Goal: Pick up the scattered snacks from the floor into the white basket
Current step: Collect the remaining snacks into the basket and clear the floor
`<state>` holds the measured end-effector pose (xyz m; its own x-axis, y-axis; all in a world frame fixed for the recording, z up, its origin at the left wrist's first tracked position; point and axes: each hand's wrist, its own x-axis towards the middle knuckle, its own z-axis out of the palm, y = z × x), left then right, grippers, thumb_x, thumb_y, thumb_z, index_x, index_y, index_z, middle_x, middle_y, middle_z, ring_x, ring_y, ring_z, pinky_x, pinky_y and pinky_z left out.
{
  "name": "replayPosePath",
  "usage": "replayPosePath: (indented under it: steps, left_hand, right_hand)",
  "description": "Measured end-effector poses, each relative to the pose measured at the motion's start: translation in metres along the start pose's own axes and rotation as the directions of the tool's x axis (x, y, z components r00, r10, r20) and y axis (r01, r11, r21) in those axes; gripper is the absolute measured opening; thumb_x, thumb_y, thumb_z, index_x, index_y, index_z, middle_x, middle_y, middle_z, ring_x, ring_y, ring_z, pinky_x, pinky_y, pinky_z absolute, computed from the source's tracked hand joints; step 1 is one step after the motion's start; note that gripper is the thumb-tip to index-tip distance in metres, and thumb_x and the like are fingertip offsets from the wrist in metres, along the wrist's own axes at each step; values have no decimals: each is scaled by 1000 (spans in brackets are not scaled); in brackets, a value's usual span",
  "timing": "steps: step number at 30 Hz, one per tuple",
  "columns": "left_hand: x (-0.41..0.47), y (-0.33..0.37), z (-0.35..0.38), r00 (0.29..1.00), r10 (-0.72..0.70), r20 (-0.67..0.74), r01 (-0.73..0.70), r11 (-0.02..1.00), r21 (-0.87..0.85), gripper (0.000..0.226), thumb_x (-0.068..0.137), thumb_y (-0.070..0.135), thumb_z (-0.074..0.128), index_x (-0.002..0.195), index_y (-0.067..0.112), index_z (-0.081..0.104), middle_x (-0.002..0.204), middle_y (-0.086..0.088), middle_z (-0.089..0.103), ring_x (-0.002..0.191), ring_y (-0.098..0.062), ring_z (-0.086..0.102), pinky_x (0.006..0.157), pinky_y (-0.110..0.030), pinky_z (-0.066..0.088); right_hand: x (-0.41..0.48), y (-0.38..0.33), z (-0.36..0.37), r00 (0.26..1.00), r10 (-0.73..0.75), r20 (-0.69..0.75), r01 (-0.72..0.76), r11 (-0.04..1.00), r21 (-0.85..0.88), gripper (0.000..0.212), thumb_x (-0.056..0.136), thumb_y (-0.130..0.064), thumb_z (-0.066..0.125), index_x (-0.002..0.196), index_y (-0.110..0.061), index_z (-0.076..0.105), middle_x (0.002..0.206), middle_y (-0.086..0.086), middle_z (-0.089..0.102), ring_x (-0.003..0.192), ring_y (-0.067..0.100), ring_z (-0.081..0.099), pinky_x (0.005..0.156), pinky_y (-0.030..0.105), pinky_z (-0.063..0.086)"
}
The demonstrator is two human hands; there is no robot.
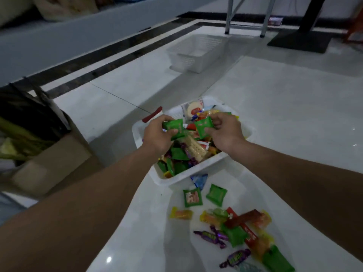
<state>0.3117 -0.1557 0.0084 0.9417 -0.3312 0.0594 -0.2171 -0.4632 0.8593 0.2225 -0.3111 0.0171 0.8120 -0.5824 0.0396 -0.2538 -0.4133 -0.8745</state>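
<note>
The floor [284, 114] is glossy pale tile with a dark inlaid border strip [110, 61] running along a grey ledge [59, 40] at upper left. Light metal legs [228, 16] and a black pedestal base [300, 43] stand at the far side. A cardboard box [49, 161] sits left (contents unclear, possibly dark bags). Light is dim.

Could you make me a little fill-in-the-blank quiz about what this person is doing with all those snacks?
1. Each hand, left hand and right hand, holds a packet coloured ____.
2. Both hands are above the white ____, which is nearly full.
3. The purple-wrapped candies lie on the ____.
4. A second, empty basket stands ____ from the person than the full one.

Missing words: green; basket; floor; farther
</note>
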Motion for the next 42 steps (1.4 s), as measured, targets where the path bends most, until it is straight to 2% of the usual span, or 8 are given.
replayPosePath:
  steps: [10, 16, 21, 28, 31, 34, 38, 42]
  left_hand:
    - [61, -26, 3, 992, -89, 84, 95, 993, -66, 39, 89, 3, 62, 127, 11, 57, 108, -4, 54, 99, -17, 55, 96, -28, 48]
    - [87, -34, 20, 986, -123, 116, 136, 984, -117, 48, 89, 4, 62, 135, 15, 51, 119, -10, 60, 109, -23, 58, 99, -38, 49]
    - [88, -38, 22, 984, -84, 159, 97, 993, -71, 52, 90, 5, 61, 138, 16, 47, 129, -8, 57, 105, -16, 54, 100, -36, 47]
    - [56, -21, 16, 982, 34, 185, -49, 996, 78, 55, 87, 21, 67, 138, 20, 48, 137, -5, 54, 121, -20, 53, 105, -36, 42]
    - [21, -7, 16, 965, 116, 235, -146, 983, 114, 52, 89, 24, 65, 138, 24, 48, 134, 0, 55, 112, -8, 51, 93, -18, 42]
    - [-22, -1, 21, 934, 214, 286, -279, 937, 210, 53, 88, 27, 65, 138, 28, 48, 134, 1, 56, 112, -11, 53, 85, -11, 35]
    - [-77, -2, 34, 926, 194, 324, -270, 940, 207, 54, 89, 35, 64, 139, 28, 46, 142, 7, 47, 130, -10, 40, 90, -8, 25]
    - [-124, -18, 56, 923, 149, 355, -216, 964, 157, 52, 89, 33, 63, 138, 24, 47, 141, 6, 48, 129, -12, 43, 101, -18, 33]
  right_hand:
    - [67, -5, 56, 999, 28, -28, -32, 991, -129, 39, 85, -5, 68, 123, -4, 59, 118, 10, 64, 108, 22, 60, 95, 28, 47]
    - [99, 0, 75, 993, 75, -89, -91, 978, -190, 36, 83, -9, 71, 119, -8, 62, 115, 9, 66, 106, 24, 61, 98, 37, 49]
    - [103, 6, 75, 994, 72, -83, -85, 982, -167, 25, 87, -6, 65, 111, -6, 62, 100, 6, 67, 96, 17, 63, 93, 28, 50]
    - [57, 10, 35, 995, -100, 5, 99, 976, -192, 30, 86, -16, 68, 115, -13, 64, 103, -2, 64, 93, 11, 60, 85, 22, 48]
    - [24, 21, 7, 985, -162, 62, 173, 949, -265, 39, 84, -25, 71, 121, -18, 63, 114, 0, 66, 103, 15, 61, 92, 31, 49]
    - [-18, 38, -20, 970, -220, 99, 240, 920, -310, 45, 82, -28, 74, 123, -14, 62, 117, 4, 65, 107, 19, 60, 93, 25, 44]
    - [-66, 69, -45, 986, -106, 128, 143, 934, -328, 50, 82, -31, 73, 129, -19, 58, 127, 2, 60, 112, 19, 58, 98, 33, 46]
    - [-101, 107, -58, 985, 8, 171, 52, 939, -340, 56, 82, -38, 71, 134, -25, 52, 132, -1, 55, 116, 14, 54, 99, 26, 43]
